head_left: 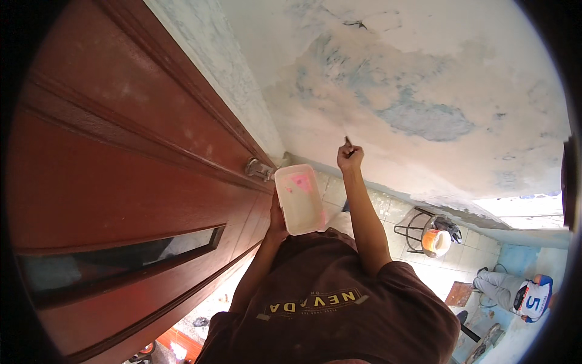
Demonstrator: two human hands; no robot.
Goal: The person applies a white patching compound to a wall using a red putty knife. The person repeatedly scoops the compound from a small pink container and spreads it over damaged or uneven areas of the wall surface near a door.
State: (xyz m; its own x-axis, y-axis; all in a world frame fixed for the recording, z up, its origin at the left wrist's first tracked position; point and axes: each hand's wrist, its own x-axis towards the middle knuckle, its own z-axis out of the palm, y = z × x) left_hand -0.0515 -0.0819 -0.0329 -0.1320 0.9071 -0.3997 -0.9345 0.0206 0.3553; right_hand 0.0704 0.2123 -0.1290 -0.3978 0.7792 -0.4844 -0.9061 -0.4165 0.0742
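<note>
My left hand (pixel 277 217) grips the side of a pale, rectangular plastic tub (pixel 303 209), held in front of my chest beside the red-brown door. Pink smears mark the inside of the tub, mostly toward its far end. My right hand (pixel 350 157) is raised higher and further right, closed on a small dark tool (pixel 347 141) with its end pointing at the wall. Its kind is too small to make out. Patchy white plaster with grey-blue areas covers the wall (pixel 376 164) ahead of that hand; whether the tool touches it I cannot tell.
A large red-brown door (pixel 133 182) with a metal handle (pixel 260 169) fills the left side. Right of me stand a round metal stool (pixel 407 230) and an orange-and-white bucket (pixel 436 243) on pale floor tiles. Another person (pixel 515 294) is at the far lower right.
</note>
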